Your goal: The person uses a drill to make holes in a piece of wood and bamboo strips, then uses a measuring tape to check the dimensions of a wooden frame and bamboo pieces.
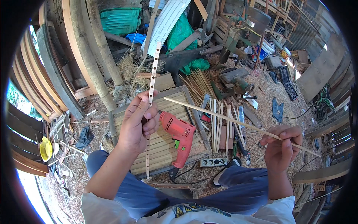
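My left hand (pixel 138 121) is closed round a narrow wooden strip (pixel 153 71) with a row of drilled holes, held upright over the slatted panel. In my right hand (pixel 282 145) a thin pale wooden stick (pixel 223 117) is pinched between thumb and fingers. That stick slants up to the left, and its far tip ends a little right of the drilled strip, apart from it. Just right of my left hand a red power drill (pixel 178 134) with a green trigger lies on the slatted wooden panel (pixel 149 164). My left hand hides part of the strip and the drill's front end.
Loose wooden sticks (pixel 220 127) lie right of the panel, near a power strip (pixel 213 162) and cords. A green metal vise (pixel 238 84) stands beyond them. Bamboo poles and planks (pixel 84 48) lean at left. A yellow bowl (pixel 46 149) sits among shavings on the floor.
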Demonstrator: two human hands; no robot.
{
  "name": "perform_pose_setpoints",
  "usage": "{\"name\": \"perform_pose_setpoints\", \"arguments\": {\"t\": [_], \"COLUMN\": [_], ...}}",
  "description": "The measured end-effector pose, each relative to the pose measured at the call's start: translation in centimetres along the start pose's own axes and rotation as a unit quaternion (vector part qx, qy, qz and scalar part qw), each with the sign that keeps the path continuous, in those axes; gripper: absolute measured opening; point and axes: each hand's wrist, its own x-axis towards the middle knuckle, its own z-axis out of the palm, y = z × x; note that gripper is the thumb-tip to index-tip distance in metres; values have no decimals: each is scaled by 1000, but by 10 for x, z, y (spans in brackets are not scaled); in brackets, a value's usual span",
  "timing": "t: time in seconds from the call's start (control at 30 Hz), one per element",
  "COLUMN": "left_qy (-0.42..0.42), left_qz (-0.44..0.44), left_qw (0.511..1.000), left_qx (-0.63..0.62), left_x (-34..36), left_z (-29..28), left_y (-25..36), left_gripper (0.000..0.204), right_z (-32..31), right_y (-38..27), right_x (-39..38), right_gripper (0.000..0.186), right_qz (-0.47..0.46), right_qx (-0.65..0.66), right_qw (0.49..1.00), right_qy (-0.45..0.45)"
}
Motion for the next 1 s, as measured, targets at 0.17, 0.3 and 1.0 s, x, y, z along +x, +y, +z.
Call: {"name": "perform_pose_setpoints", "arguments": {"t": [0.17,0.3,1.0], "left_qy": [-4,23,8], "left_qz": [6,4,-8], "left_qw": [1000,999,1000], "left_qx": [17,23,17], "left_x": [1,-1,1], "left_z": [3,5,-2], "left_y": [1,1,-5], "left_gripper": [40,43,23], "right_z": [9,10,15], "right_y": [-3,-1,3], "right_x": [0,1,-3], "right_gripper": [20,15,13], "right_qz": [-14,-36,-29], "right_qx": [-19,-33,-47], "right_qw": [999,995,992], "right_qy": [-32,-91,-116]}}
